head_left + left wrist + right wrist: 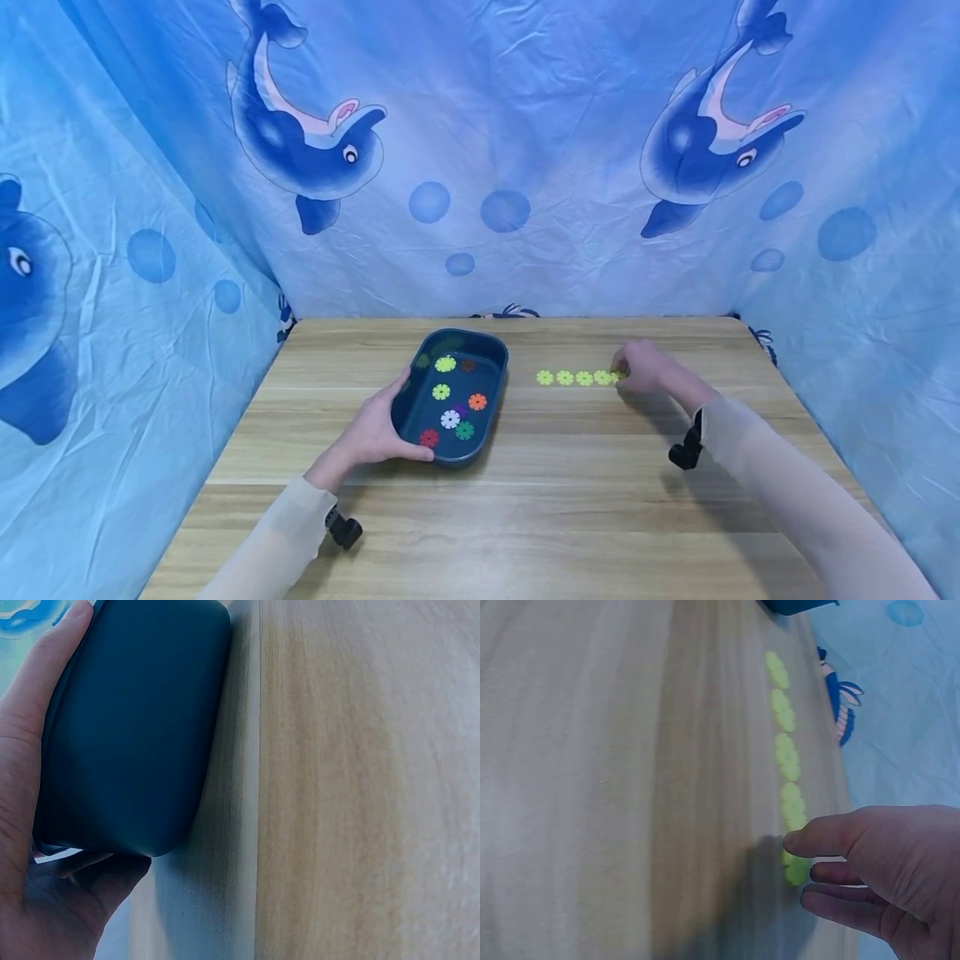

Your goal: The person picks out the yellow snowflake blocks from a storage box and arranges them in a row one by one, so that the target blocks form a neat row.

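My left hand (375, 425) grips a dark blue plastic tray (483, 437) by its left side and near end, the thumb along the rim. In the left wrist view the tray's outer wall (139, 727) leans over the tabletop. Inside lie several flower-shaped snowflake discs, among them an orange one (477, 402), a white one (450, 419) and a green one (464, 430). To the right, yellow snowflake discs (565, 377) form a straight row. My right hand (643, 367) pinches the disc (798, 871) at the row's right end, partly covering it.
The wooden table (525, 525) reaches back to a blue cloth curtain (577, 250) printed with dolphins, which also hangs at both sides. A small black camera (684, 450) sits on the right wrist and another (345, 530) on the left.
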Tool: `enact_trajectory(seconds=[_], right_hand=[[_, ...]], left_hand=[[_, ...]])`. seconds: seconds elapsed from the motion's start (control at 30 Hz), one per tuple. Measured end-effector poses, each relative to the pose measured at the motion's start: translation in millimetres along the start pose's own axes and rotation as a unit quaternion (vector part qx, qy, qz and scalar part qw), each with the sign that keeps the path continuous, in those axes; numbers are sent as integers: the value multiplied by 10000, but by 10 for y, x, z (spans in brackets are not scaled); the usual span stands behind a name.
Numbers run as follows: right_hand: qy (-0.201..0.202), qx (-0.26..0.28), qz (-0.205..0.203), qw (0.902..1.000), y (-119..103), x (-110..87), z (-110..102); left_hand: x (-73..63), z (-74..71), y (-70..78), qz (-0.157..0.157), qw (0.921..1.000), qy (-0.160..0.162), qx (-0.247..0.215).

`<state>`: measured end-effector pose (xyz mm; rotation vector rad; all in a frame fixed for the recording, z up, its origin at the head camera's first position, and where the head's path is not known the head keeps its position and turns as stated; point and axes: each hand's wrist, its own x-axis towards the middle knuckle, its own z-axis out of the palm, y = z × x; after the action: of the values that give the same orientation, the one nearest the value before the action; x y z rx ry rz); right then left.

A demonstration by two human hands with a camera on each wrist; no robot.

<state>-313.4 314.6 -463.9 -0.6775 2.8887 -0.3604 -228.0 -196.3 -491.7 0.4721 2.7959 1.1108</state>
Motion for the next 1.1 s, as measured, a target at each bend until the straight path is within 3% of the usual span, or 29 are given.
enact_trajectory(seconds=[0.27,0.43,0.67,0.9,1.1], right_hand=[[6,239,-74,9997,-84,140,-161],[-45,203,-127,9997,-251,299,-252],[-69,220,-232,9995,-729,606,-377],[327,210,-745,9965,-1235,962,-441],[295,240,-1159,9925,-1731,1207,-380]], left_hand=[[18,-8,4,39,10000,13,27],[14,-8,8,34,10000,-4,14],[1,-12,13,-4,10000,-13,-11],[10,-8,17,16,10000,28,0],[5,-5,1,12,10000,10,-28]])
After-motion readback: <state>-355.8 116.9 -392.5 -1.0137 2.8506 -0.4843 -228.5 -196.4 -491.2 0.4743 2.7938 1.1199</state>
